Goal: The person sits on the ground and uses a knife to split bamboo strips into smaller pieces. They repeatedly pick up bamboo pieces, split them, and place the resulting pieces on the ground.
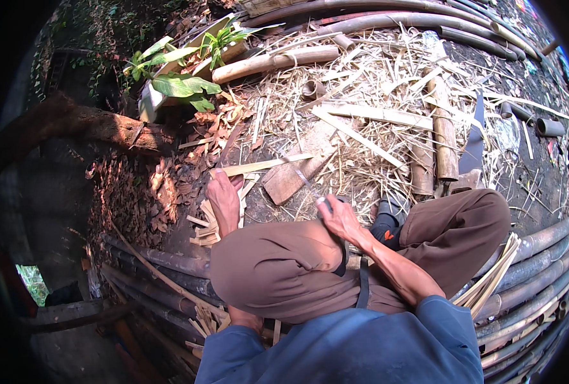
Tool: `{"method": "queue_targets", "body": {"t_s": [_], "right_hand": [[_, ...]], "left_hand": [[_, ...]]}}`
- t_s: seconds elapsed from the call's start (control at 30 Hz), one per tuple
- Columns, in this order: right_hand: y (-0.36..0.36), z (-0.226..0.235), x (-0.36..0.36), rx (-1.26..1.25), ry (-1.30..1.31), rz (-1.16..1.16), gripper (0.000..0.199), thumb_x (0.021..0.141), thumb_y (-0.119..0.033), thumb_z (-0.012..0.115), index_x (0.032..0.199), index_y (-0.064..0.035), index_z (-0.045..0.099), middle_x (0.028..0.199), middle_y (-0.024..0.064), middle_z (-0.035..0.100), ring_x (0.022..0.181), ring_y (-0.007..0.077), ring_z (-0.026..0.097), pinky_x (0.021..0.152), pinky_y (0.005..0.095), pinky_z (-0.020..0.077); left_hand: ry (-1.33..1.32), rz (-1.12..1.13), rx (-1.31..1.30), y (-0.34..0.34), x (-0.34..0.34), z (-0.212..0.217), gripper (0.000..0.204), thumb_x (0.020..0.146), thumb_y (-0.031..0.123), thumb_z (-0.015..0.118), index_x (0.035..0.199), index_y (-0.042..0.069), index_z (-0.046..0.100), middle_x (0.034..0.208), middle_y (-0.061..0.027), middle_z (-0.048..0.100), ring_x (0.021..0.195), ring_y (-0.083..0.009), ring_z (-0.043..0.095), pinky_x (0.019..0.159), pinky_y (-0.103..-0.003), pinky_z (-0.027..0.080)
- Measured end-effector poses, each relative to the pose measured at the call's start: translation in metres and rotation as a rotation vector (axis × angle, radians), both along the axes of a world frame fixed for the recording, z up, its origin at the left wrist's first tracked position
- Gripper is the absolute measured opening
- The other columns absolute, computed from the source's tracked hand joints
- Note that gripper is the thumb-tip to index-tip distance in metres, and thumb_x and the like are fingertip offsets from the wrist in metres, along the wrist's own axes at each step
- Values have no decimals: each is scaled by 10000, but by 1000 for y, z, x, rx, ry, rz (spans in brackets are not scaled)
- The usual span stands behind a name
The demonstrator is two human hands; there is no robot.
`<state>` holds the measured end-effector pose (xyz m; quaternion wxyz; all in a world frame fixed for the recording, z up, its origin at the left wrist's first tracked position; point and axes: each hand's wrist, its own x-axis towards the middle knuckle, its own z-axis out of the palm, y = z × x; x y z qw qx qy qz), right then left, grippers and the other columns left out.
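My left hand point(224, 200) is closed on one end of a pale bamboo strip point(259, 166). That strip reaches to the right, its far end lying over a flat wooden block point(285, 184) on the ground. In my right hand point(341, 219) is a knife point(305, 181), its thin blade pointing up and left over the block, close to the strip. Whether blade and strip touch, I cannot tell. The fingers of my right hand wrap round the handle and mostly hide it. Several cut bamboo strips point(205, 229) lie in a pile below my left hand.
Bamboo shavings point(374, 77) cover the ground ahead. Thick bamboo pieces point(446, 137) lie at right, near a grey blade-shaped piece point(473, 137). A brown log point(86, 128) and dry leaves point(166, 192) are at left. Bamboo poles point(540, 269) run behind my legs.
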<state>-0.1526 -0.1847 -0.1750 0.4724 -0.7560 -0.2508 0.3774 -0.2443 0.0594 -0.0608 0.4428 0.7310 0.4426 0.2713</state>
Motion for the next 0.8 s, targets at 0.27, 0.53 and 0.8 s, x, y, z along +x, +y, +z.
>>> {"method": "queue_targets", "body": {"t_s": [0.27,0.53,0.8], "right_hand": [[19,41,-24,281,-29,-32,365,979,-375,511,1073,-24,550,741,266,596,729,491,602,630,507,452],[4,52,-9,232,-192,40,329,983,-378,495,1008,-52,524,672,256,581,679,463,618,620,527,460],[6,39,-11,228,-270,27,381,983,-441,470,1051,-72,534,624,235,602,605,443,626,548,538,465]], "left_hand": [[102,-52,199,-41,23,6,586,1058,246,339,865,-247,590,784,-262,677,755,-300,725,687,-330,633],[-29,-76,132,-54,33,7,594,1065,274,326,895,-244,565,807,-263,672,772,-308,724,688,-325,632],[-47,-131,189,-52,36,10,607,1068,292,303,921,-238,560,839,-274,668,768,-323,722,701,-343,635]]}}
